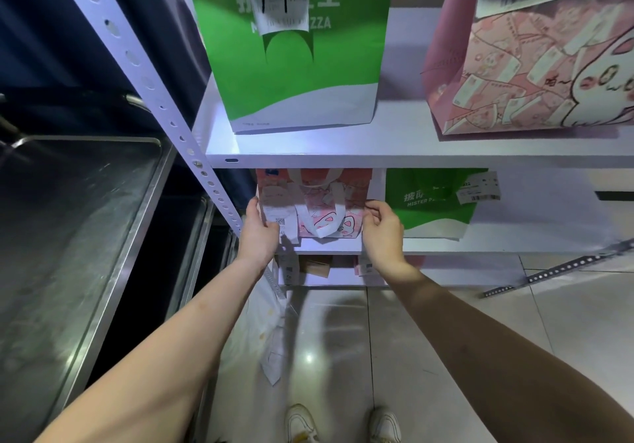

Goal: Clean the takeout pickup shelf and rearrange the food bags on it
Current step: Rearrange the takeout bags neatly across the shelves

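Item: small pink paper bag (314, 202), centre of the frame, standing on the middle tier of a white metal shelf (394, 149), at that tier's left end just beside the perforated upright post (178, 127). The bag is pink with a cartoon print of white and red shapes, has flat white paper handles folded down over its front face, and carries a white receipt with a small square code on its lower left. The left hand (259, 233) holds the bag's left edge, thumb up along the side and fingers curled onto the front over the receipt. The right hand (382, 228) holds the bag's right edge, fingers bent and pinching the side near the top corner. To the right on the same tier, near but apart from it, stands a small green and white bag (434, 202) with white lettering and a receipt on its upper right. On the tier above, upper centre of the frame, stands a large green and white bag (298, 65) with a receipt marked 14 in black; at the upper right, a large pink bag (514, 65) with a cartoon print and a barcode label. On the bottom tier, partly hidden, sit further paper items with receipts. A steel tray cart (79, 223) fills the left of the frame. A white plastic bag (267, 322) hangs at the post's base. Two white shoes (343, 423) show on the tiled floor at bottom centre.
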### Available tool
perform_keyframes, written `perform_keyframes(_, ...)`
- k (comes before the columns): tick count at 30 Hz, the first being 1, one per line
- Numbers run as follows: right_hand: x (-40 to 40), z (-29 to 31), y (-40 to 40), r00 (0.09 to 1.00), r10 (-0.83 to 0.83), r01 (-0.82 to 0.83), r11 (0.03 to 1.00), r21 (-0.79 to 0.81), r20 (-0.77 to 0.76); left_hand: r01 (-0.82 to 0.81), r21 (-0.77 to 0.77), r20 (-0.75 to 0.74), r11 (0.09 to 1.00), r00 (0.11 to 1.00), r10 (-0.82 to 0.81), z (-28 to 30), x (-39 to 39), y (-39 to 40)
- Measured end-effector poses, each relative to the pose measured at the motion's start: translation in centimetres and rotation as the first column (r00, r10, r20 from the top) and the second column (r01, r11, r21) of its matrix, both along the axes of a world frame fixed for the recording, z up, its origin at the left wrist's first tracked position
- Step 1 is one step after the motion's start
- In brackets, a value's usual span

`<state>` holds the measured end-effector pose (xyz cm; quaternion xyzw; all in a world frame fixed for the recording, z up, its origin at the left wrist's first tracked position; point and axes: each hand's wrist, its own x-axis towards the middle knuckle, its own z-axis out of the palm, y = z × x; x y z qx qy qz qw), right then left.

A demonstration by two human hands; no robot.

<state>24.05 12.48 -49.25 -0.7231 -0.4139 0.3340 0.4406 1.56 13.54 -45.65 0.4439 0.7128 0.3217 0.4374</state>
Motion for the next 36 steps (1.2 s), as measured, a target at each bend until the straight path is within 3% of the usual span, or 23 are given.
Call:
perform_keyframes(7, -1.3, 3.1, -3.4, 0.998, 0.069, -0.069, 0.998, 0.004, 0.009, 0.058, -0.004, -0.078, 0.998, 0.995, -0.058, 3.1, 0.0, -2.3)
perform_keyframes(15, -1.0, 10.0, -9.9, 0.939, 0.253, -0.27, 0.962, 0.044, 0.231, 0.337, 0.046, -0.396, 0.94, 0.87, -0.293, 8.7, 2.2, -7.3)
perform_keyframes(23, 5.9, 18.6, -15.1, 0.889, 0.296, -0.333, 0.942, 0.051, 0.35, 0.334, 0.189, -0.505, 0.923, 0.84, -0.2, 17.6, 9.1, -12.5)
perform_keyframes(36, 18.2, 30.1, -20.1, 0.791, 0.28, -0.428, 0.889, 0.164, 0.544, 0.468, 0.382, -0.707, 0.797, 0.703, -0.074, 28.9, 21.7, -20.1)
